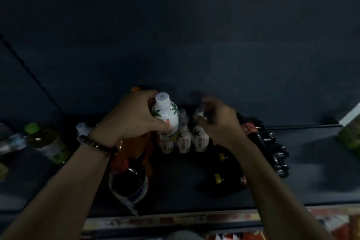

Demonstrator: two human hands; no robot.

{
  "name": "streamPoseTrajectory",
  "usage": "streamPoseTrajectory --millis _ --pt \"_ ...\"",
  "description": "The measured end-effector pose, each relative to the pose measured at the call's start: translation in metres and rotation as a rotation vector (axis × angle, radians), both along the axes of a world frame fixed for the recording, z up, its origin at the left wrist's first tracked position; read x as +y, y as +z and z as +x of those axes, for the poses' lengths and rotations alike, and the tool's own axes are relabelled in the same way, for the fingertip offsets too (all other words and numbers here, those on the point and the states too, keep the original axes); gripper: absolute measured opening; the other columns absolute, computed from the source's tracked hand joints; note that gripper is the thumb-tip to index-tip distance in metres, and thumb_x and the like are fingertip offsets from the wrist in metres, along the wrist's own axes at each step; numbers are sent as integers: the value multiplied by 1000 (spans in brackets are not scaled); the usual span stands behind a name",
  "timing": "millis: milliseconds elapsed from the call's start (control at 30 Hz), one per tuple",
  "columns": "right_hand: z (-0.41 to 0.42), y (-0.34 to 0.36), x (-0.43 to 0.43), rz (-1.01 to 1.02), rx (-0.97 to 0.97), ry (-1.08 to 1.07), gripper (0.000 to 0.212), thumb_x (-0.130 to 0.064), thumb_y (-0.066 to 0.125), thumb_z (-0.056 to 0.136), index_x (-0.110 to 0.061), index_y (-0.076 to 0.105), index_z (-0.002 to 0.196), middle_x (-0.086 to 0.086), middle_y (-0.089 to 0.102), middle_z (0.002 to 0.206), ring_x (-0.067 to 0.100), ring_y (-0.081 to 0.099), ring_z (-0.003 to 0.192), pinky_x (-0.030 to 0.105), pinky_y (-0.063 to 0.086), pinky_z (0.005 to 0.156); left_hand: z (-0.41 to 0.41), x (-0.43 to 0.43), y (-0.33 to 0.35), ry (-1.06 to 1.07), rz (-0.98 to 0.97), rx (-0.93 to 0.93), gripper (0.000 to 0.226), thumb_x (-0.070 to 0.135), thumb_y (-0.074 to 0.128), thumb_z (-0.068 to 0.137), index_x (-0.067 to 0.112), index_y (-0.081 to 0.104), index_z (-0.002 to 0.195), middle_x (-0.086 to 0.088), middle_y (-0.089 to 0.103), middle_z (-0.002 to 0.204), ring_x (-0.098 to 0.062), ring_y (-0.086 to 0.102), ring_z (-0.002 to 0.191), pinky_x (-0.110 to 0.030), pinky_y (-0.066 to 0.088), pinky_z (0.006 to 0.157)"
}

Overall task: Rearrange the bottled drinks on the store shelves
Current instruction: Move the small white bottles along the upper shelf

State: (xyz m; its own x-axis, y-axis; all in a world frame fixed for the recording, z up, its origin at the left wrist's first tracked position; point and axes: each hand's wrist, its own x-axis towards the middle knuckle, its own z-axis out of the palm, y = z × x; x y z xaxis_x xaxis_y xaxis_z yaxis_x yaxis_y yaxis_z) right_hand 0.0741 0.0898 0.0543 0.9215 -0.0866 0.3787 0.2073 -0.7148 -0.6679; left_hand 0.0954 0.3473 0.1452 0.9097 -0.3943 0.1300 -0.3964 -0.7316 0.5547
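Observation:
My left hand [134,115] grips a white bottle with green palm prints [166,114], lifted above a row of like white bottles [184,140] standing on the dark shelf [303,161]. My right hand [218,121] curls round the neck of the rightmost white bottle [200,136] in that row. An orange drink bottle [136,146] stands under my left wrist, with a dark cola bottle [129,181] in front of it.
Dark bottles with red labels [265,138] stand right of my right hand, and dark bottles with yellow caps [218,177] lie nearer me. Green-capped tea bottles [46,140] stand at the left. A price strip [175,220] runs along the shelf's front edge.

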Motion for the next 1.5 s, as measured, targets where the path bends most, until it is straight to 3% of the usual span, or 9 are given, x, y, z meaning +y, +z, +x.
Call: streamPoseTrajectory --millis 167,367,467,567,800,933,1000,1300,1500 --pt "-16 73 46 -120 79 328 69 -42 93 75 -25 62 135 -13 71 118 -2 67 103 15 55 87 -3 3 13 -86 -53 8 54 40 99 63 32 74 110 16 77 104 3 72 94 -33 62 86" --pt "-29 48 74 116 97 241 72 -38 100 68 -25 63 128 -19 72 110 -9 68 100 8 52 81 -11 17 9 -114 -145 44 54 44 97 66 30 76 114 15 79 104 4 74 93 -35 63 87" --pt "-32 25 80 177 100 123 69 -38 100 66 -24 64 123 -16 74 104 -1 72 95 23 59 86 -15 36 4 -47 -315 117 60 43 92 75 36 69 131 16 77 115 3 72 105 -33 62 93" --pt "-37 -5 85 152 165 28 78 -39 99 62 -29 59 129 -15 70 114 12 70 105 36 59 92 -25 73 -8 112 -432 50 26 37 77 94 38 72 120 17 77 110 -1 74 99 -34 59 92" --pt "-50 -71 112 140 281 6 80 -24 100 66 -24 54 131 -26 60 100 0 62 95 10 46 73 -69 110 -95 484 -599 -33 15 25 61 106 35 70 100 10 74 90 -7 70 84 -31 55 79" --pt "-50 -98 126 214 257 -7 70 -25 97 71 -29 55 126 -25 64 108 -6 63 97 -3 41 70 -74 108 -127 509 -564 107 12 25 59 106 34 65 111 19 70 93 2 67 91 -27 48 80" --pt "-46 -105 130 194 241 -31 64 -25 97 71 -27 56 121 -15 65 112 -1 62 95 -2 40 70 -73 107 -136 491 -532 183 22 16 60 104 32 63 119 17 69 105 -13 67 102 -33 48 90" --pt "-41 -108 131 85 273 -65 82 -49 91 72 -21 52 138 0 61 132 12 59 111 20 46 81 -68 114 -141 479 -391 175 39 11 60 99 21 62 137 -1 71 120 -21 68 109 -38 56 95" --pt "-47 1 130 71 50 -141 8 -17 66 96 -25 63 95 -14 66 85 -3 64 80 11 45 66 -61 143 -151 544 -280 116 20 25 58 106 17 67 121 1 69 111 -17 64 102 -27 44 85"
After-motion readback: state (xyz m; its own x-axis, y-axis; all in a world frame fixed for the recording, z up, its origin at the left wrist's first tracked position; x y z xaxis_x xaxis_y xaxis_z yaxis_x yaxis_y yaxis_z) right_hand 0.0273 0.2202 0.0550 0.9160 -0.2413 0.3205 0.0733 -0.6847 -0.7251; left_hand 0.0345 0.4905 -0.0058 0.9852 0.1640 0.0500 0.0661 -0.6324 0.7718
